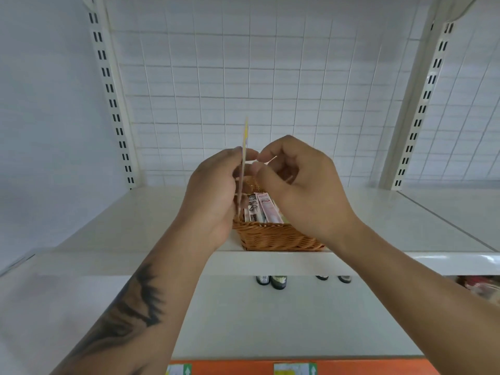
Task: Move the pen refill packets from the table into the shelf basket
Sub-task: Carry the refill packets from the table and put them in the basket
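Left hand (213, 190) pinches a thin yellow-topped refill packet (244, 147) upright, edge-on, over the wicker basket (273, 236) at the shelf (378, 212) front edge, right hand (297, 182) fingers curled beside it, contact unclear, more packets (261, 209) in basket, small bottles (270, 281) on the lower shelf.

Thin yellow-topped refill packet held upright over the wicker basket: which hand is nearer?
Left. The left hand grips the thin yellow-topped refill packet edge-on; the right hand is just beside it, fingertips curled toward it.

White up-arrows mark two green labels (295, 369) on the orange strip (232, 368); packet print is illegible.
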{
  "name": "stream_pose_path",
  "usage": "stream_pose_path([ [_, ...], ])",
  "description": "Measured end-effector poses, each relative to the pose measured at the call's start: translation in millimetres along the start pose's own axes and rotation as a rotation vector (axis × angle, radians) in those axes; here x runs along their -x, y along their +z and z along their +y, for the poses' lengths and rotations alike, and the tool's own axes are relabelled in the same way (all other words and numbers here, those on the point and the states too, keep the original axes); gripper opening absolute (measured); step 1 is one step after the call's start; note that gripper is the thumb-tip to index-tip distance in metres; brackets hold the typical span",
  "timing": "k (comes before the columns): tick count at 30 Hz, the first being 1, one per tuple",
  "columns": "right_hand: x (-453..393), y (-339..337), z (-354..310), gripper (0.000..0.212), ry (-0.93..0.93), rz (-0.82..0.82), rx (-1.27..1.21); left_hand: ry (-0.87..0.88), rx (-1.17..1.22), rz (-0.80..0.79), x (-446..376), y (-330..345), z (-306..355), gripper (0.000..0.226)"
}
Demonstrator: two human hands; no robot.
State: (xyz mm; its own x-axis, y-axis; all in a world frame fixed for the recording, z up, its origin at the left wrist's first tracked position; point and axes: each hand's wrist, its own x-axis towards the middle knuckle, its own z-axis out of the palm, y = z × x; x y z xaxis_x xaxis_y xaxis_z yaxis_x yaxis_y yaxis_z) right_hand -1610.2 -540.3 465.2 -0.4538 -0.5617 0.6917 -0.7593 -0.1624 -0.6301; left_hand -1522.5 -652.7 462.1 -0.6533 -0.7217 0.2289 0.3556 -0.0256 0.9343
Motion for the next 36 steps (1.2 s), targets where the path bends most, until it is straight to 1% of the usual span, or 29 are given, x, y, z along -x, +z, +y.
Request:
stream_pose_path([
  [1,3.7,1.8,-0.5,0.007,-0.019,-0.008,-0.001,0.012,0.019,-0.014,2.2,1.9,0.4,0.028],
  [3,6.1,4.1,-0.3,0.012,-0.051,0.007,-0.014,0.033,0.046,-0.034,8.0,5.9,0.9,0.025],
  [7,2.7,3.4,0.8,0.012,-0.103,0.029,-0.042,0.046,0.162,-0.048,15.6,9.5,2.7,0.023],
  [8,0.9,2.7,0.7,0.012,-0.094,0.014,-0.057,0.086,0.136,-0.035,14.9,6.6,2.1,0.022],
  [9,-2.1,1.8,0.7,0.012,-0.068,-0.001,-0.074,0.163,0.02,-0.007,13.9,2.3,0.4,0.022],
  [12,-18.3,0.0,6.5,0.009,0.072,0.009,-0.072,0.485,-0.564,0.144,18.7,-17.7,-10.4,0.017],
  [13,-25.3,-0.2,13.1,0.008,0.138,0.021,-0.043,0.577,-0.756,0.187,21.5,-25.5,-16.1,0.017],
  [14,-31.7,-0.1,21.0,0.007,0.212,0.02,-0.007,0.639,-0.918,0.207,24.8,-34.3,-22.9,0.023],
  [16,-41.9,1.4,36.5,0.006,0.366,-0.05,0.067,0.653,-1.152,0.214,28.5,-54.3,-38.3,0.037],
  [19,-48.3,11.4,47.6,0.004,0.523,-0.255,0.171,0.546,-1.333,0.205,36.3,-80.0,-63.3,0.048],
  [21,-50.6,21.3,50.1,0.005,0.549,-0.365,0.238,0.481,-1.408,0.172,43.0,-90.1,-81.2,0.055],
  [22,-51.3,26.3,50.6,0.008,0.554,-0.418,0.264,0.483,-1.449,0.158,45.3,-93.9,-89.7,0.056],
  [24,-52.6,35.1,51.7,0.017,0.54,-0.523,0.33,0.526,-1.524,0.141,47.9,-99.4,-101.8,0.052],
  [26,-53.2,41.2,53.2,0.024,0.495,-0.577,0.425,0.568,-1.548,0.149,47.7,-102.4,-107.8,0.049],
  [28,-53.3,45.6,53.2,0.026,0.445,-0.587,0.524,0.582,-1.54,0.161,46.6,-102.6,-110.5,0.048],
  [30,-53.4,49.2,51.5,0.022,0.411,-0.602,0.616,0.603,-1.525,0.173,45.8,-102.5,-112.8,0.046],
  [33,-53.3,49.5,47.4,0.017,0.393,-0.587,0.662,0.644,-1.502,0.186,44.1,-105.7,-117.3,0.044],
  [34,-53.3,47.7,45.4,0.016,0.384,-0.556,0.666,0.664,-1.493,0.194,43.2,-107.3,-119.0,0.043],
  [36,-52.6,41.8,39.9,0.013,0.386,-0.436,0.606,0.705,-1.477,0.207,42.1,-110.5,-121.9,0.041],
])
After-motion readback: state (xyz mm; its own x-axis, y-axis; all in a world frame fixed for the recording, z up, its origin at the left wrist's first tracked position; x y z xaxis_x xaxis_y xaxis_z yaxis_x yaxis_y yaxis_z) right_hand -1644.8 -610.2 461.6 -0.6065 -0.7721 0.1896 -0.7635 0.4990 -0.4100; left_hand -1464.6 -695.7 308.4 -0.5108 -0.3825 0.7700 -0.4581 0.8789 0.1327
